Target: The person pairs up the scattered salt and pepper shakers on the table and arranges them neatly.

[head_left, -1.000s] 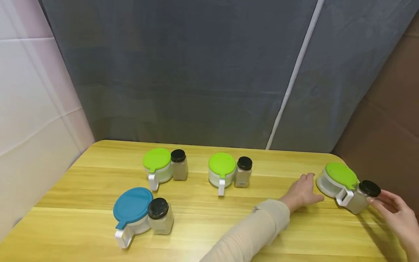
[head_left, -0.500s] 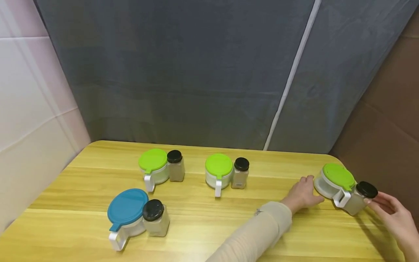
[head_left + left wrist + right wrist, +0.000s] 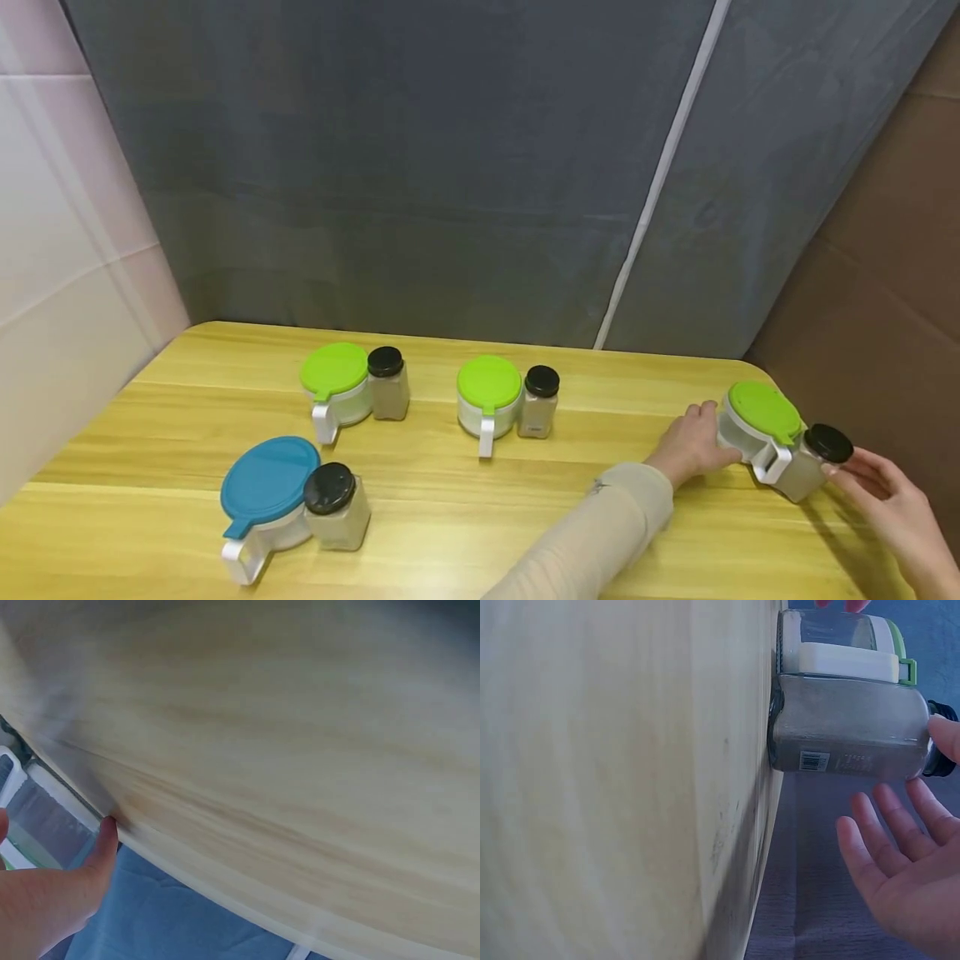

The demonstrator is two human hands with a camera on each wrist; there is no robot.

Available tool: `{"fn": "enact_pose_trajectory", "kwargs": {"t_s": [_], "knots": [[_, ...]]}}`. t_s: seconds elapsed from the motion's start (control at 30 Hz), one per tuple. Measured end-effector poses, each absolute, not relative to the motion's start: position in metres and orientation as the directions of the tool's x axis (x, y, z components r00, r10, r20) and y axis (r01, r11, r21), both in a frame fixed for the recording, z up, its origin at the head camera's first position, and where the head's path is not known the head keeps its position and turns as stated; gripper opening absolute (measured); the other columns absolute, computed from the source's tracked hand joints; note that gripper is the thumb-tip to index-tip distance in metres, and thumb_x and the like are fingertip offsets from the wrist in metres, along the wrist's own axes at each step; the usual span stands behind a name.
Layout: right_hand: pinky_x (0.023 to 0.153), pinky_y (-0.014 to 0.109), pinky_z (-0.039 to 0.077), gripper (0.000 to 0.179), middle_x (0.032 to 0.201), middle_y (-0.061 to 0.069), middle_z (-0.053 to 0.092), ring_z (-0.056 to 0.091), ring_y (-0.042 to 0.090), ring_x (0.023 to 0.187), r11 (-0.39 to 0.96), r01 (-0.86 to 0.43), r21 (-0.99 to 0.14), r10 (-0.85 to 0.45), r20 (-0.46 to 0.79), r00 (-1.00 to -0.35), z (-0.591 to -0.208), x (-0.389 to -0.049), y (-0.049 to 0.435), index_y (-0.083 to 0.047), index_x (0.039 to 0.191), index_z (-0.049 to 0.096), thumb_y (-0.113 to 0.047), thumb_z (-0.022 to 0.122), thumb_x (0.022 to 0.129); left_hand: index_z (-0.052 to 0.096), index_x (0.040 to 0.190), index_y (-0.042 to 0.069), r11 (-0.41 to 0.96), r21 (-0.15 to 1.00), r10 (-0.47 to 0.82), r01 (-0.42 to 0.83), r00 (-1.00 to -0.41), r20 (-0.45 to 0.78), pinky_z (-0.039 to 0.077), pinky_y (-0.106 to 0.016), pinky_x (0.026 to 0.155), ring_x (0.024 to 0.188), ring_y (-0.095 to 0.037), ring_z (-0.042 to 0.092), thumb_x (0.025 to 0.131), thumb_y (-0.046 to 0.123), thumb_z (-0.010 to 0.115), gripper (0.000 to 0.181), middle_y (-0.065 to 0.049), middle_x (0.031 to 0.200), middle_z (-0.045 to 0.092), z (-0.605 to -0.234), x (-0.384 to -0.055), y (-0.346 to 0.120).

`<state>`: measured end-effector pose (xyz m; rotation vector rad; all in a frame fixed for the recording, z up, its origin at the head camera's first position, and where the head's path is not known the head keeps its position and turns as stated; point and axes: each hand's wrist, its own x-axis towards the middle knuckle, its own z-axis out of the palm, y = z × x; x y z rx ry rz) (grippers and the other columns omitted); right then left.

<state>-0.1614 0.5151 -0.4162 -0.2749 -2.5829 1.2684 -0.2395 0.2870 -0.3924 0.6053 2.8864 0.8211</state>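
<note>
At the right end of the table, a green-lidded seasoning jar (image 3: 765, 412) with a white handle stands against a spice bottle (image 3: 798, 475). The bottle is square, clear and black-capped, filled with greyish contents. My left hand (image 3: 693, 442) is at the jar's left side with fingers extended and thumb towards the front, fingertips right at its wall. In the left wrist view, the left thumb (image 3: 105, 851) stretches out beside the jar. My right hand (image 3: 892, 508) pinches the bottle near its cap between thumb and index finger; the other fingers are spread below in the right wrist view (image 3: 922, 877).
Two more green-lidded jars (image 3: 336, 371) stand further back, each beside a black-capped bottle (image 3: 538, 412). At front left is a larger blue-lidded jar (image 3: 270, 483) with another bottle (image 3: 341, 517). A grey curtain (image 3: 412, 167) hangs behind the wooden table (image 3: 435, 533); brown cloth (image 3: 877, 275) hangs at right.
My left hand has moved right, closing the gap to the green-lidded jar. My right hand keeps its place at the bottle. The head view has turned slightly to the right.
</note>
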Motion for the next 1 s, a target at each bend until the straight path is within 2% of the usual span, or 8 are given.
{"fn": "enact_pose_trajectory", "kwargs": {"t_s": [0.07, 0.23, 0.37, 0.53, 0.6, 0.73, 0.87, 1.0], "knots": [[0.058, 0.008, 0.041, 0.041, 0.091, -0.033, 0.041, 0.041, -0.020, 0.077, 0.609, 0.060, -0.791, 0.274, 0.139, -0.952, -0.413, -0.159, 0.511, -0.031, 0.118, 0.038, -0.028, 0.060, 0.084, 0.039, 0.127, 0.020, 0.779, 0.521, 0.394, 0.349, -0.919, 0.028, 0.039, -0.016, 0.073, 0.089, -0.005, 0.048, 0.073, 0.046, 0.066, 0.066, 0.008, 0.106, 0.047, -0.394, -0.240, 0.290], [0.058, 0.009, 0.041, 0.043, 0.091, -0.031, 0.040, 0.040, -0.020, 0.077, 0.619, 0.065, -0.782, 0.265, 0.130, -0.955, -0.409, -0.154, 0.506, -0.026, 0.121, 0.037, -0.029, 0.059, 0.084, 0.034, 0.129, 0.022, 0.750, 0.561, 0.397, 0.350, -0.917, 0.041, 0.039, -0.016, 0.075, 0.091, -0.005, 0.048, 0.072, 0.044, 0.067, 0.070, 0.009, 0.107, 0.048, -0.394, -0.240, 0.295], [0.058, 0.010, 0.042, 0.048, 0.095, -0.029, 0.042, 0.041, -0.019, 0.078, 0.613, 0.075, -0.787, 0.268, 0.117, -0.956, -0.421, -0.162, 0.522, -0.025, 0.125, 0.035, -0.030, 0.060, 0.084, 0.030, 0.132, 0.021, 0.721, 0.597, 0.394, 0.352, -0.917, 0.065, 0.039, -0.015, 0.076, 0.091, -0.004, 0.048, 0.071, 0.043, 0.069, 0.075, 0.007, 0.109, 0.046, -0.394, -0.242, 0.298], [0.059, 0.011, 0.043, 0.050, 0.097, -0.028, 0.044, 0.044, -0.018, 0.081, 0.588, 0.046, -0.807, 0.247, 0.125, -0.961, -0.438, -0.170, 0.540, -0.028, 0.126, 0.036, -0.028, 0.061, 0.083, 0.025, 0.136, 0.018, 0.698, 0.622, 0.393, 0.354, -0.916, 0.080, 0.036, -0.015, 0.082, 0.102, -0.006, 0.046, 0.072, 0.042, 0.069, 0.081, 0.006, 0.121, 0.042, -0.393, -0.245, 0.303], [0.058, 0.010, 0.043, 0.046, 0.097, -0.028, 0.045, 0.044, -0.018, 0.081, 0.584, 0.040, -0.811, 0.244, 0.128, -0.961, -0.439, -0.170, 0.541, -0.032, 0.122, 0.038, -0.026, 0.061, 0.083, 0.024, 0.136, 0.018, 0.690, 0.633, 0.396, 0.352, -0.915, 0.077, 0.035, -0.015, 0.084, 0.105, -0.006, 0.044, 0.072, 0.041, 0.069, 0.082, 0.006, 0.123, 0.040, -0.392, -0.246, 0.304], [0.059, 0.010, 0.042, 0.049, 0.099, -0.026, 0.045, 0.043, -0.018, 0.081, 0.585, 0.064, -0.808, 0.245, 0.101, -0.964, -0.431, -0.168, 0.536, -0.028, 0.125, 0.036, -0.027, 0.061, 0.083, 0.024, 0.137, 0.019, 0.688, 0.645, 0.386, 0.332, -0.921, 0.062, 0.035, -0.016, 0.085, 0.105, -0.006, 0.044, 0.070, 0.039, 0.072, 0.084, 0.006, 0.124, 0.040, -0.392, -0.248, 0.307], [0.060, 0.009, 0.042, 0.044, 0.097, -0.029, 0.044, 0.043, -0.019, 0.081, 0.598, 0.062, -0.799, 0.242, 0.106, -0.964, -0.428, -0.167, 0.532, -0.034, 0.119, 0.036, -0.028, 0.061, 0.083, 0.022, 0.138, 0.019, 0.699, 0.643, 0.369, 0.312, -0.928, 0.049, 0.036, -0.016, 0.084, 0.103, -0.006, 0.046, 0.069, 0.037, 0.073, 0.088, 0.006, 0.123, 0.041, -0.392, -0.250, 0.311], [0.060, 0.011, 0.042, 0.055, 0.104, -0.017, 0.048, 0.041, -0.019, 0.080, 0.610, 0.099, -0.786, 0.245, 0.067, -0.967, -0.422, -0.166, 0.526, -0.025, 0.130, 0.030, -0.030, 0.059, 0.084, 0.021, 0.138, 0.019, 0.702, 0.642, 0.360, 0.308, -0.931, 0.053, 0.036, -0.016, 0.083, 0.102, -0.007, 0.046, 0.067, 0.039, 0.074, 0.091, 0.006, 0.122, 0.041, -0.393, -0.252, 0.315]]}}
